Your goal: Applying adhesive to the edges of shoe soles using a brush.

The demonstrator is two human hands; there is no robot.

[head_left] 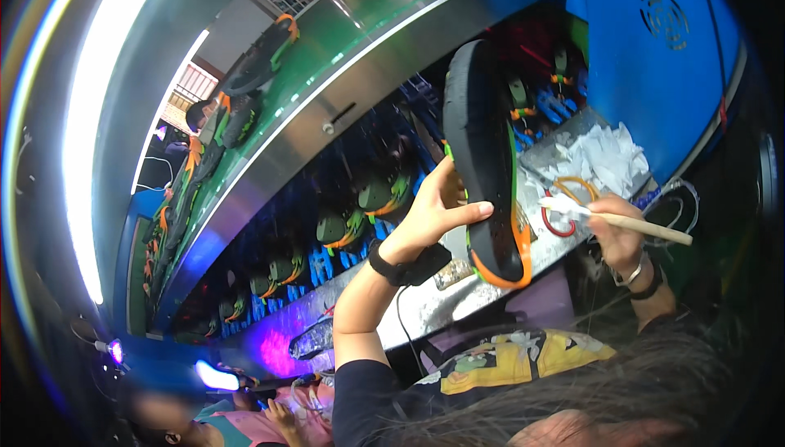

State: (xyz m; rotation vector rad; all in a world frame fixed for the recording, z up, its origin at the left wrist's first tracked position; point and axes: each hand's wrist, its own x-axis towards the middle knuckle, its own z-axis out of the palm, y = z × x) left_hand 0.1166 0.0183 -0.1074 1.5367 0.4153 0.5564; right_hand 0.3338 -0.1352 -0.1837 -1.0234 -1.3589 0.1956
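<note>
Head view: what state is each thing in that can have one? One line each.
Black shoe sole, held up, steeply tilted
Left hand, gripping that sole
Pale stick, held, slightly slanted
Right hand, closed on that stick
White scraps, crumpled, heaped
Large strip light, lit
Small purple lamp, lit
Black wrist device, strapped on

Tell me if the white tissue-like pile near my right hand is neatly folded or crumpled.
Crumpled: the white pile shows uneven creases and ragged edges jutting different ways, just beyond your right hand.
</note>
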